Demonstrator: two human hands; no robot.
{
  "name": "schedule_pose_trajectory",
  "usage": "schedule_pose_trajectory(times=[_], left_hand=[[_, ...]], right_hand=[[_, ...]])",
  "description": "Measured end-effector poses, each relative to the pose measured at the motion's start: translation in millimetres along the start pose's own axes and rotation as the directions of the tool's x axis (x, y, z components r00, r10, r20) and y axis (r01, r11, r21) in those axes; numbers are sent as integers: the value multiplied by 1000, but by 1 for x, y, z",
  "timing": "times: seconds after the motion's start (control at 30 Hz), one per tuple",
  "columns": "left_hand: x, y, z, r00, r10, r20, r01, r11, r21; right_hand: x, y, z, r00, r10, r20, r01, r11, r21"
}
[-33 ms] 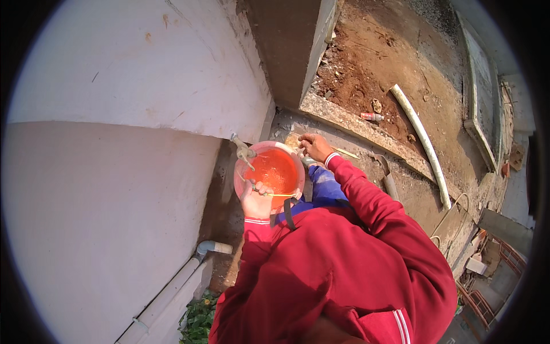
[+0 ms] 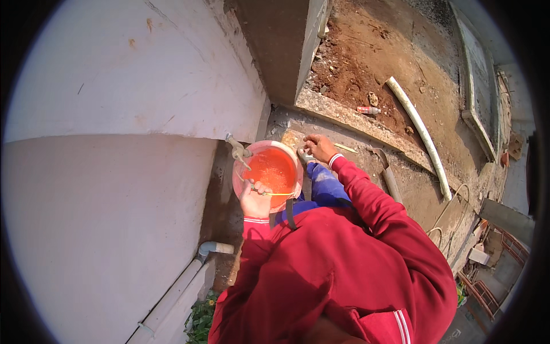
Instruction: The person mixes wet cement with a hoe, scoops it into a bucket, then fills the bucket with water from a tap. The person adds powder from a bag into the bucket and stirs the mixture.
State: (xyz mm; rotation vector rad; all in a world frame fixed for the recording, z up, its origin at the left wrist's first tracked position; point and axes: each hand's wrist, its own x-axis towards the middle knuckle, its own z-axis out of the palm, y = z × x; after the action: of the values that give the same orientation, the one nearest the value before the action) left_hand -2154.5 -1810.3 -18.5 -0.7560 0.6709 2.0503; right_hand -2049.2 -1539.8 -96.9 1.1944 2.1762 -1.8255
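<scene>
A red bucket (image 2: 238, 186) with a pale pink rim stands below a wall tap (image 2: 238, 151), and its water looks rippled. My left hand (image 2: 255, 198) is closed over the near side of the bucket, around a thin rod (image 2: 278, 194). The rod's yellow part sticks out to the right, and a narrow end shows on the left. Right of the bucket, my right hand (image 2: 321, 148) has its fingers bent and drawn together. Whatever those fingers hold, if anything, is too small to tell.
A grey drain pipe (image 2: 172, 298) runs along the white wall, ending in an elbow. A concrete curb (image 2: 366, 129) borders bare soil. On it lie a long white pipe (image 2: 421, 137) and a small red-and-white bottle (image 2: 368, 110). Green leaves (image 2: 200, 315) grow at the lower left.
The whole view has turned slightly. My right hand has shifted a little to the right, away from the bucket. My left hand keeps its hold on the rod.
</scene>
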Motion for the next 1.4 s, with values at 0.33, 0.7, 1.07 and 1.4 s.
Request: schedule_pose_trajectory(times=[0.33, 0.7, 1.07, 1.4], left_hand=[[20, -59, 20, 977, -160, -140, 195, 936, 294], [18, -210, 35, 964, -268, 1, 201, 724, 660], [-30, -520, 92, 917, -357, -179, 338, 456, 823], [-84, -856, 73, 774, -575, -267, 371, 70, 926]], right_hand=[[-254, 243, -77, 595, 735, -324, -517, 659, 547], [-508, 409, -18, 354, 917, -185, -219, 273, 937], [-714, 583, -7, 339, 914, -224, 572, -11, 820], [-743, 566, -7, 125, 992, 14, 630, -91, 771]])
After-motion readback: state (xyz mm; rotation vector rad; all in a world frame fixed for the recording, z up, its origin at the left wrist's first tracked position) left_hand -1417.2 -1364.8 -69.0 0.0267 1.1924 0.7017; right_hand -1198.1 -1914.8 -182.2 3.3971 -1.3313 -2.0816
